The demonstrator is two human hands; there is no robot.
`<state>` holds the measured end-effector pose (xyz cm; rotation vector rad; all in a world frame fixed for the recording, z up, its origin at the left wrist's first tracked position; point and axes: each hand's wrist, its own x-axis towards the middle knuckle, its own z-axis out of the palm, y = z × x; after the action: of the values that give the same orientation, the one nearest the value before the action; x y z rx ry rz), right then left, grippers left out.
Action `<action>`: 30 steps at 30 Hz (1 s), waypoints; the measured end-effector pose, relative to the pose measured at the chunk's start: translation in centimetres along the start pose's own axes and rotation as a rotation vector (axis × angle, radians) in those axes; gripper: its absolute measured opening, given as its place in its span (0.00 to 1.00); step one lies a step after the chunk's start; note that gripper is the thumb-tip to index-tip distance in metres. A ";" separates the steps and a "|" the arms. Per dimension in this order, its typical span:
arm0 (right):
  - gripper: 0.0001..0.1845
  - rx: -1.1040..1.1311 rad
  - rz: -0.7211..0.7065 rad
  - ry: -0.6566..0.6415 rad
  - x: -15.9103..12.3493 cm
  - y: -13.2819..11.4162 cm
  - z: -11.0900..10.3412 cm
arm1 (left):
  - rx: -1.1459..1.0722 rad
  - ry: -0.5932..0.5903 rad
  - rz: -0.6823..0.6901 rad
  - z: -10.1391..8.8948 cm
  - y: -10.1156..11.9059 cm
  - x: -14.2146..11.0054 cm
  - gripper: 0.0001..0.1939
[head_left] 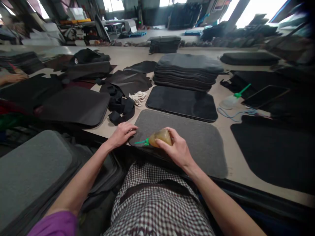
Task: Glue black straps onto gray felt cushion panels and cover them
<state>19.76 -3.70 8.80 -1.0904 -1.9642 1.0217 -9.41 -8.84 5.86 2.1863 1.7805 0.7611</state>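
Note:
A squeeze glue bottle with yellowish contents and a green nozzle lies tilted in my right hand, whose fingers wrap around its body. The nozzle points left, low over the near-left corner of a grey rounded panel that lies flat at the table's front edge. At that panel's left edge rests my left hand, palm down, its fingers stretched onto the surface and the thumb a little apart. I see nothing held in it. Just beyond the panel lie dark rounded panels.
Behind stands a tall stack of dark panels. Black straps and a crumpled pale cloth lie left of centre. On the right are another green-tipped bottle, a phone and a cable. Grey panels are piled beside me at left. Another person's hand shows far left.

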 end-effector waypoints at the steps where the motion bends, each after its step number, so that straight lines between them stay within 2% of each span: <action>1: 0.29 -0.043 -0.041 0.022 0.2 -0.2 0.7 | 0.027 -0.018 0.015 0.3 -0.1 -0.1 0.13; 8: 0.26 -0.121 -0.154 0.015 1.5 -0.7 3.5 | 0.188 -0.102 0.093 1.2 0.0 0.2 0.11; 13: 0.25 -0.186 -0.190 0.008 1.5 -1.2 3.5 | 0.246 -0.104 0.089 1.6 -0.3 0.3 0.10; 17: 0.22 -0.235 -0.145 -0.025 0.8 -1.5 1.2 | 0.267 -0.093 0.103 1.8 -0.4 0.3 0.09; 20: 0.25 -0.268 -0.089 -0.011 0.0 -1.3 -1.1 | 0.267 -0.090 0.083 2.0 -0.5 0.3 0.09; 30: 0.27 -0.370 0.190 0.106 -5.3 1.8 -10.3 | 0.305 -0.066 0.042 2.3 -1.1 0.6 0.09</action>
<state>31.15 -4.53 11.21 -1.5246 -2.0406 0.6897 -9.10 -7.66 3.53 2.4116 1.9305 0.4428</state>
